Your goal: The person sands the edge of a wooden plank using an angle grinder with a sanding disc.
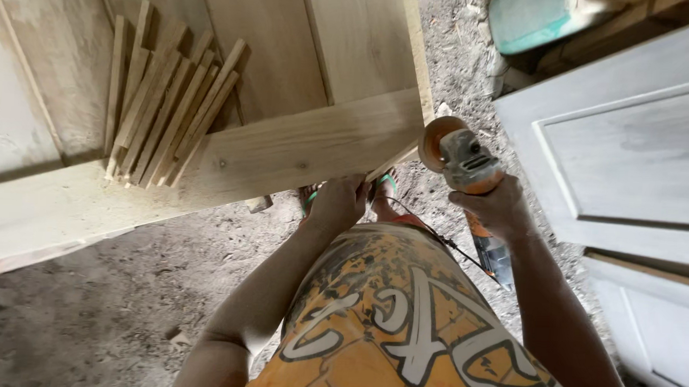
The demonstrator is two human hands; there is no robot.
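My left hand [336,201] grips the near lower edge of a large unfinished wooden door [300,137] that lies flat in front of me. My right hand [495,208] holds an orange and grey angle grinder [466,164] upright, its round sanding disc [436,139] close to the door's right corner, apart from the wood. The grinder's black cord [435,236] trails down across my orange patterned clothing.
A bundle of several thin wooden strips [166,101] lies on the door at the left. A grey panelled door [625,151] leans at the right, another panel [656,323] below it. Dusty ground [107,307] spreads underneath. A teal object [530,20] sits at the top.
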